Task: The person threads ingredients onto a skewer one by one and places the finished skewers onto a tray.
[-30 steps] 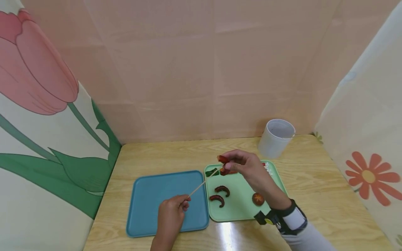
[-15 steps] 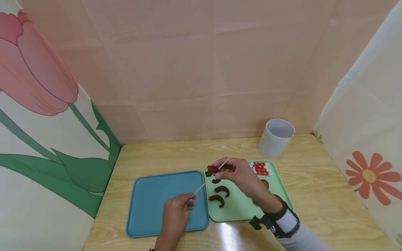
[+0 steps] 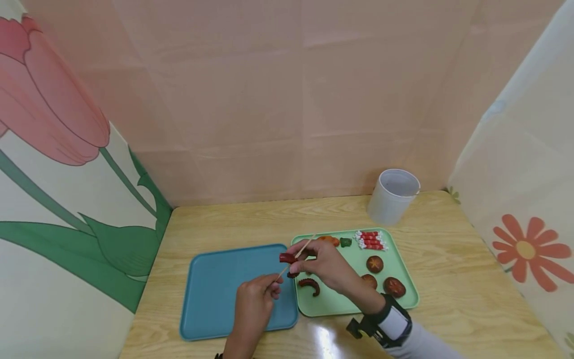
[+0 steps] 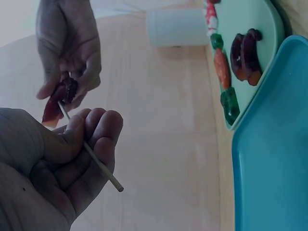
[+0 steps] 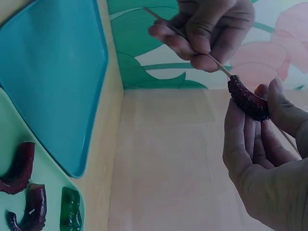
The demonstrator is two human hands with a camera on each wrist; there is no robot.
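Between both hands runs a thin wooden skewer (image 4: 103, 168), held at a slant above the trays. My left hand (image 3: 253, 301) pinches its lower end between thumb and fingers. On the skewer sits a dark red, curved piece with rows of suckers, like an octopus tentacle (image 5: 246, 101). My right hand (image 3: 325, 264) grips this tentacle with thumb and fingertips, close to the left hand. The far end of the skewer sticks out past it. Another tentacle (image 3: 309, 285) lies on the green tray (image 3: 332, 303) below.
Left of the green tray lies a blue tray (image 3: 224, 279). The green tray also carries three brown mushroom caps (image 3: 394, 287), red-and-white wrapped sticks (image 3: 371, 240), an orange piece (image 4: 221, 67) and green pieces (image 4: 230, 106). A white cup (image 3: 392, 199) stands at the back right.
My right hand has slid the tentacle down the skewer, moving left toward my left hand. The skewer's tip now shows beyond the tentacle. My left hand has shifted slightly right.
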